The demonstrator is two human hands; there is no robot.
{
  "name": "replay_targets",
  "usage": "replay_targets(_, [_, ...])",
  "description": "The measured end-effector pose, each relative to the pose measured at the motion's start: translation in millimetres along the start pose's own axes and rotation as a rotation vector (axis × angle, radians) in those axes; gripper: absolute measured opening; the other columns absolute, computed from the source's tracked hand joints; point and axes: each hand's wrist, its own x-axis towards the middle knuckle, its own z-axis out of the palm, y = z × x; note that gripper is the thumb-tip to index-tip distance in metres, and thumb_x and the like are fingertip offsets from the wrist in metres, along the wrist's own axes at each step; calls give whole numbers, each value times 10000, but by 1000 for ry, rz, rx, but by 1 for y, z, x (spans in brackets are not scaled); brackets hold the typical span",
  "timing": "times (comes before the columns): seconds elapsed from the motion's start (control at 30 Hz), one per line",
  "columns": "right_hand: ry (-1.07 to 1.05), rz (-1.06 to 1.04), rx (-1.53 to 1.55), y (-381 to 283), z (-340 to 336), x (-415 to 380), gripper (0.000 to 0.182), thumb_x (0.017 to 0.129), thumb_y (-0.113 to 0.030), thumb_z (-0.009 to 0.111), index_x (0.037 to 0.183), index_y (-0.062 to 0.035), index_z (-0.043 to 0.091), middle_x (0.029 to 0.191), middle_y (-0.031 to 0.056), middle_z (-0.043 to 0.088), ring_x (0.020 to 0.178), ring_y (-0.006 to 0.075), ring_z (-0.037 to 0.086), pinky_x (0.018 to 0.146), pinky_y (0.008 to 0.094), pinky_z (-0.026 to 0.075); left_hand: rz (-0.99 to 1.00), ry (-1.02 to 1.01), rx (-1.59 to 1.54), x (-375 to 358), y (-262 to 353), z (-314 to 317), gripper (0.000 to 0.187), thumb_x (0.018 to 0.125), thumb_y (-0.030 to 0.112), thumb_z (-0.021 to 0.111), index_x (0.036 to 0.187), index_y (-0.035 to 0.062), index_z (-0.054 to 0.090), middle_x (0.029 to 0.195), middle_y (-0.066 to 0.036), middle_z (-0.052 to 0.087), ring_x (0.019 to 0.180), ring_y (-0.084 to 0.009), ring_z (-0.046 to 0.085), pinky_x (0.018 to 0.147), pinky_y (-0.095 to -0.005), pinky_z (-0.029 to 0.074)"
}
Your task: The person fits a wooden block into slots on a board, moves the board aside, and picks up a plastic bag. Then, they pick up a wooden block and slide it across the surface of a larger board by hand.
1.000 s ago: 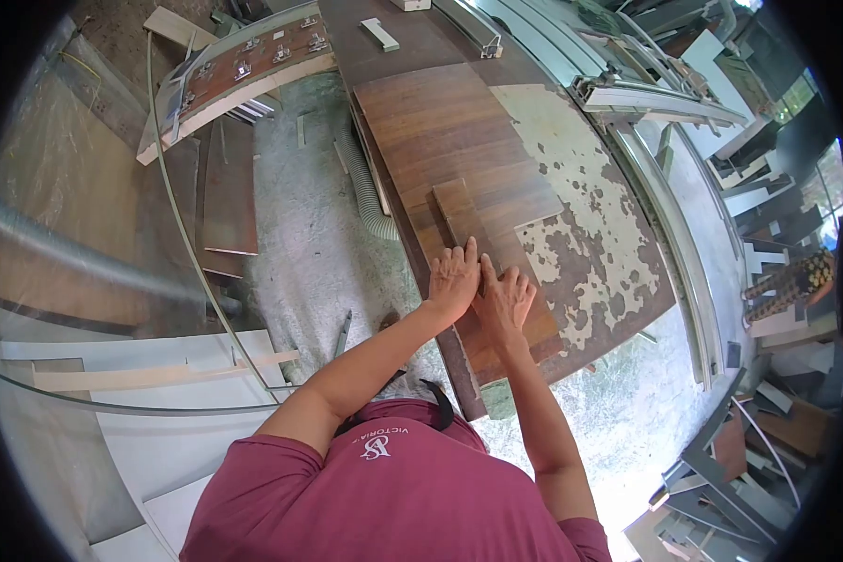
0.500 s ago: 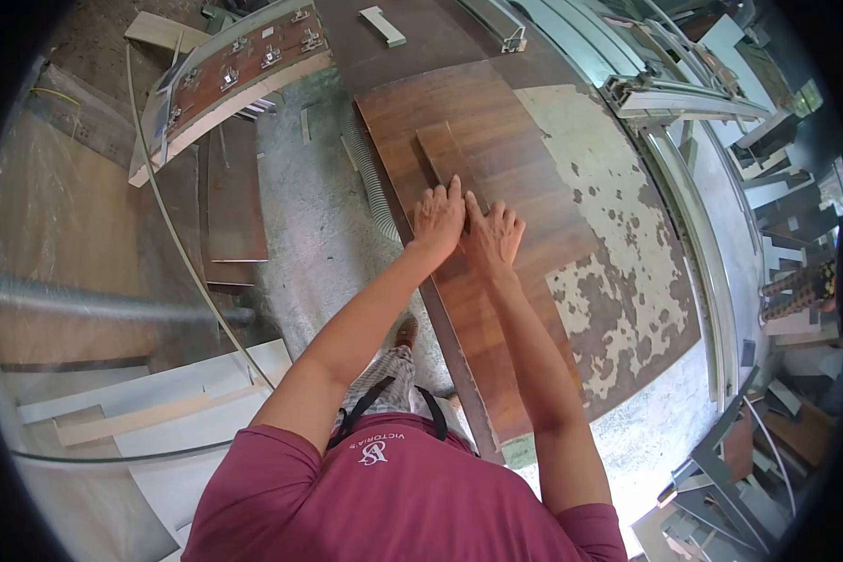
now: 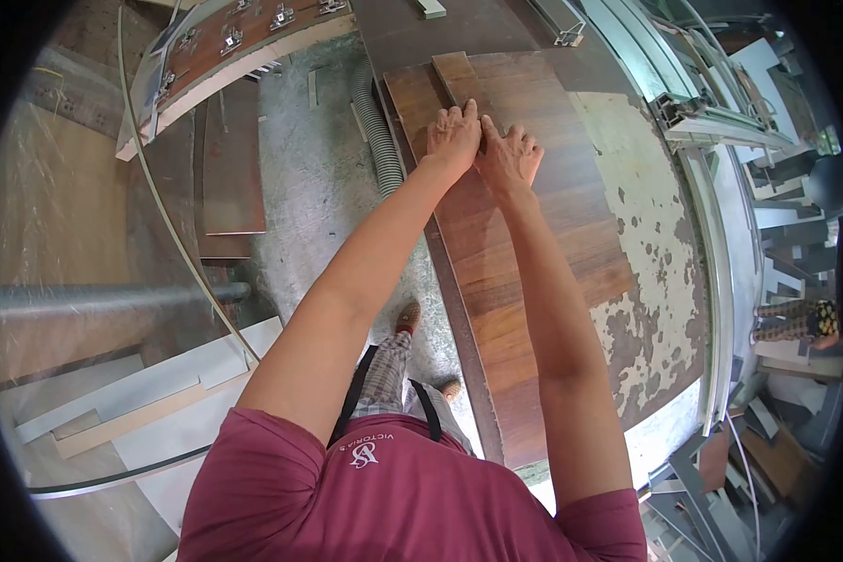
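A narrow wood-grain strip (image 3: pixel 455 73) lies on a large brown wood-grain panel (image 3: pixel 553 225), its far end level with the panel's far edge. Both hands hold the strip's near part and cover it. My left hand (image 3: pixel 453 140) is on its left side, index finger stretched forward and the other fingers bent. Close beside it, my right hand (image 3: pixel 510 159) grips the right side, its index finger also pointing forward along the strip. The thumbs and the strip's near end are hidden.
The panel rests on a worn dark table (image 3: pixel 665 281) with peeled pale patches. Metal rails (image 3: pixel 712 272) run along the right. A ribbed hose (image 3: pixel 384 140) lies on the floor at left. A hinged board (image 3: pixel 253 47) stands upper left. Another person's patterned sleeve (image 3: pixel 782 320) shows at far right.
Both hands have moved forward, away from my body, with the strip sliding along the panel to its far edge. The view has shifted as well.
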Motion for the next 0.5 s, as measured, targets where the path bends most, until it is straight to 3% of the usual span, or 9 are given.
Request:
replay_targets(0.2, [-14,-1,-20,12,-13,-39,446,849,-387,553,1285,-307,501,1152,90,541,1032,277,530,867,427,358,15,-15,5,-40,19,-4,437,909,186,433,1306,4,441,1115,-203,575,1060,-339,537,868,-456,456])
replay_targets(0.5, [81,-61,9,94,-47,-262,646,712,-340,692,1318,-295,472,1027,116,547,939,285,531,791,419,376,180,10,-6,-248,115,3,517,886,203,517,1331,-29,388,995,-158,557,937,-319,521,769,-422,453])
